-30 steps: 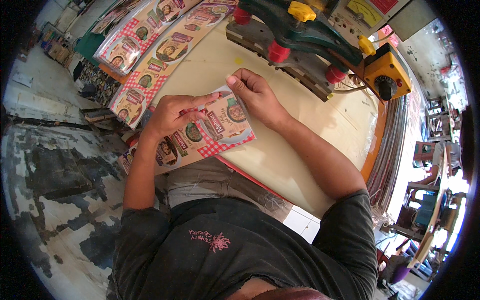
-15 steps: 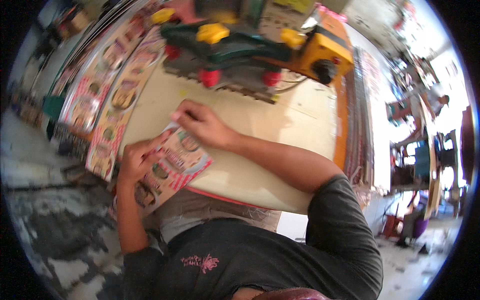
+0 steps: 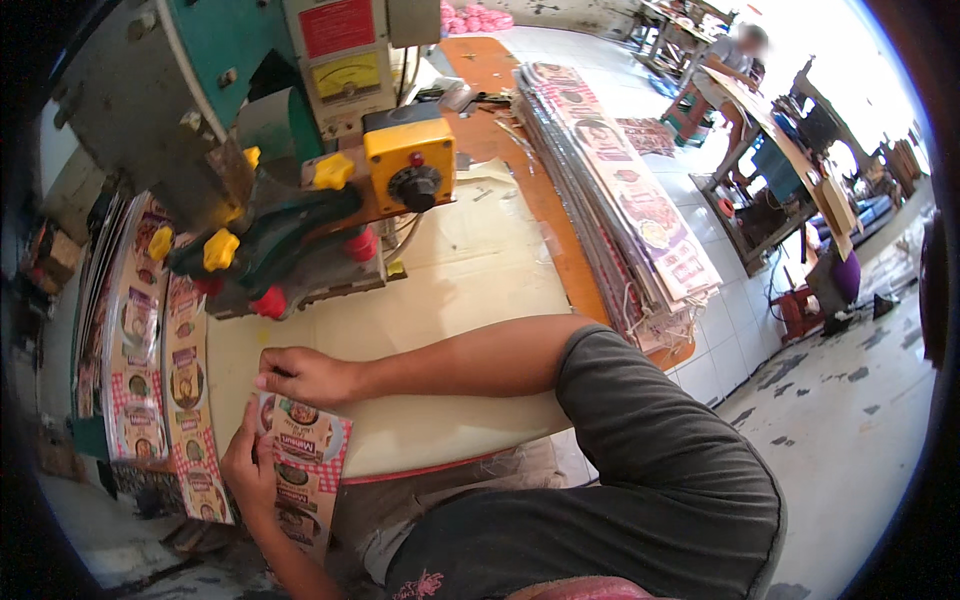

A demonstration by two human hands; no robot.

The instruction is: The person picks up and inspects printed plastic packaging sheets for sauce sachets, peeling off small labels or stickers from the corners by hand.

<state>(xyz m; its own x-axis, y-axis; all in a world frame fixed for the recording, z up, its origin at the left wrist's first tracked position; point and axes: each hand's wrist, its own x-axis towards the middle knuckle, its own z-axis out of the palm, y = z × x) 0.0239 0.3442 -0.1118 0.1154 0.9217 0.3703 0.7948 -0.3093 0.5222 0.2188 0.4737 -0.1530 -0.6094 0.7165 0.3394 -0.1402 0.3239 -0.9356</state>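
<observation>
The sheet [image 3: 300,470] is a printed strip of packaging: rounded pictures of food on a red-and-white checked ground with brown label panels, repeated down its length. It is glossy and bends a little, hanging over the near edge of the table [image 3: 470,300] toward the person's lap.

The left hand [image 3: 248,465] grips the sheet's left edge, fingers curled round it and thumb on the printed face, so the sheet lies just to the right of and under that hand. The right hand [image 3: 305,375] rests at the sheet's upper end, palm down, fingers bent and their tips pressed on the top edge; whether it pinches the sheet or only pins it to the table cannot be told. The sheet thus runs from beneath the right hand downward past the left hand, with both hands touching it.

Just beyond the right hand stands a machine [image 3: 290,230] with yellow and red knobs and an orange box carrying a black dial. To the left of the left hand, longer strips [image 3: 150,350] of the same print hang side by side. Well to the right of both hands, past the forearm, a stack [image 3: 620,200] of printed sheets lies along the table's far side. A second person [image 3: 735,60] works at a bench well apart, beyond that stack.
</observation>
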